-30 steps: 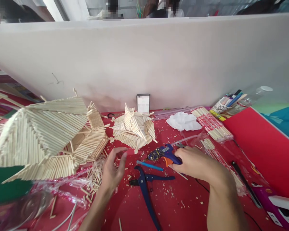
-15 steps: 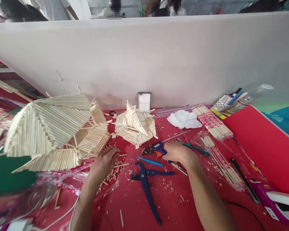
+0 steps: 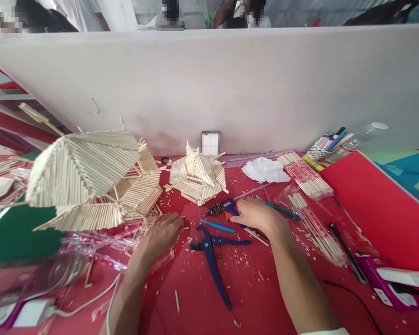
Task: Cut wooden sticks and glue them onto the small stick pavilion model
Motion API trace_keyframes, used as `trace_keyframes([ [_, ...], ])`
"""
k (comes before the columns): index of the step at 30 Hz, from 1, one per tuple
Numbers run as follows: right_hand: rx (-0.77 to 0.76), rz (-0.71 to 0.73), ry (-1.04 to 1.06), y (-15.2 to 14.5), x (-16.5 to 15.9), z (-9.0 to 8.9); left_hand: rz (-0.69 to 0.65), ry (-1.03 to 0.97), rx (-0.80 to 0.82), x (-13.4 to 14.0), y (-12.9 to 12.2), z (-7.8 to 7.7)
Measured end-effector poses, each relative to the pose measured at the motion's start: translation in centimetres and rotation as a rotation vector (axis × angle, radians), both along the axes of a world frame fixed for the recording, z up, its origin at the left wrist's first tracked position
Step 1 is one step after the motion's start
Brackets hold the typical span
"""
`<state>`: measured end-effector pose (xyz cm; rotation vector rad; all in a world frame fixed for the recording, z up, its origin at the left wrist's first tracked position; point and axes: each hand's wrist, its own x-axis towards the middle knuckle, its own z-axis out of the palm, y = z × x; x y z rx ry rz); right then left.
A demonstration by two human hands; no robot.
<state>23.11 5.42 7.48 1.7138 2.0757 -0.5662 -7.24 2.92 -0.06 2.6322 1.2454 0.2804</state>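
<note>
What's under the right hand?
Part of the blue glue gun; its front and orange trigger show past the right hand's fingers. A pale stick pokes out nearby. Most of the grip and anything beneath the palm are covered.

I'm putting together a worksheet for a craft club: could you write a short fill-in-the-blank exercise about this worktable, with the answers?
1. The hand at the glue gun is the person's ____ hand.
2. In the picture, the larger stick model stands to the ____ of the smaller stick model.
3. The crumpled sheet is coloured ____.
4. The tabletop is coloured ____.

Missing words: right; left; white; red.
</note>
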Motion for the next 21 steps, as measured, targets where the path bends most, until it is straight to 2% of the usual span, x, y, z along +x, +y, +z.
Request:
trace_keyframes([
  [5, 0.082, 0.040, 0.038, -3.4, -2.1, 2.0, 0.065, -0.053, 0.008, -0.3, 0.0, 0.8],
  [8, 0.084, 0.053, 0.049, -5.8, -4.3, 2.2, 0.104, -0.132, -0.057, -0.4, -0.2, 1.3],
  [13, 0.118, -0.048, 0.040, -9.5, -7.0, -0.4, 0.163, -0.248, -0.181, 0.1, -0.6, 2.0],
  [16, 0.188, -0.045, 0.028, -11.1, -7.7, -2.5, 0.192, -0.311, -0.314, 0.6, -0.8, 2.2],
  [21, 0.279, -0.057, 0.025, -12.3, -8.1, -4.1, 0.149, -0.458, -0.418, 0.8, -0.5, 1.4],
])
